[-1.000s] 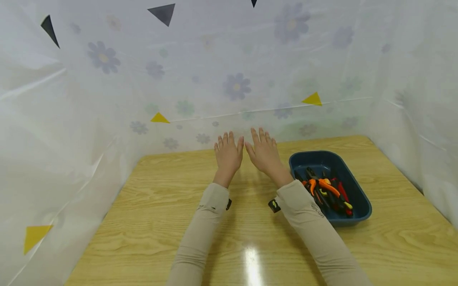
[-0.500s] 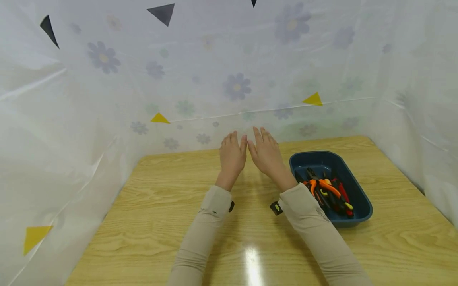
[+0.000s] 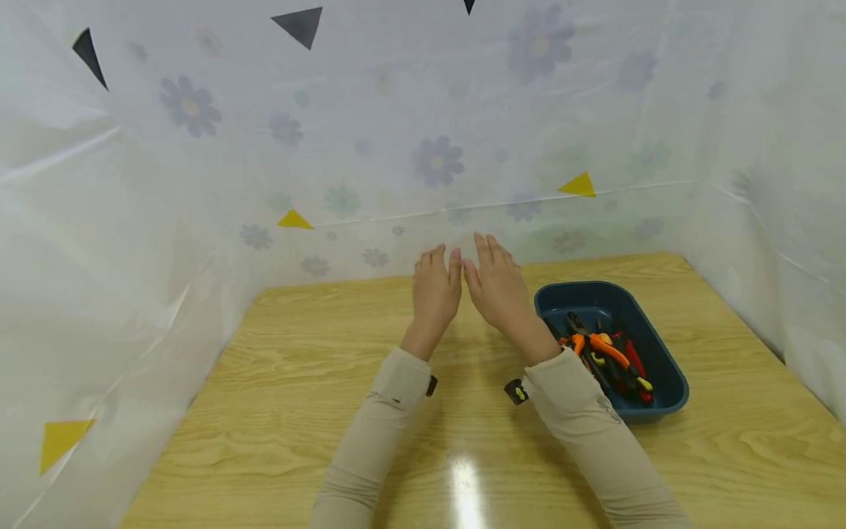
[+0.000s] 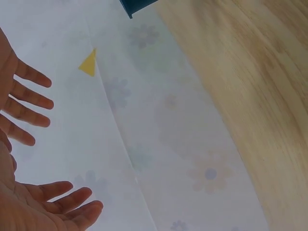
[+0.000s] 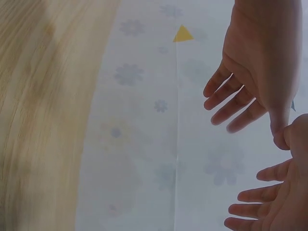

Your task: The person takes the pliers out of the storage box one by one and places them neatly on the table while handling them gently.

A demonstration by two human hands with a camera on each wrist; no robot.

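Both hands are held out side by side above the far part of the table, backs up and fingers extended, with nothing in them. My left hand [image 3: 436, 294] points forward; its palm side appears low in the left wrist view [image 4: 57, 207]. Close beside it, my right hand [image 3: 504, 294] leans inward with fingers straight. The thumbs almost meet in the head view and overlap in the right wrist view; whether they touch I cannot tell. Right of the right hand, a dark blue tray [image 3: 661, 353] holds a pile of pliers [image 3: 608, 349] with orange, red and yellow-black handles.
The wood-grain table [image 3: 284, 411] ends at a translucent sheet [image 3: 370, 162] printed with flowers, which also hangs at both sides. Yellow triangles [image 3: 579, 185] and dark triangles [image 3: 300, 26] mark the sheet. The right forearm sleeve [image 3: 588, 419] passes close to the tray's left side.
Both hands have shifted slightly to the right, and their spread fingers have drawn closer together. The tray and pliers stay where they were.
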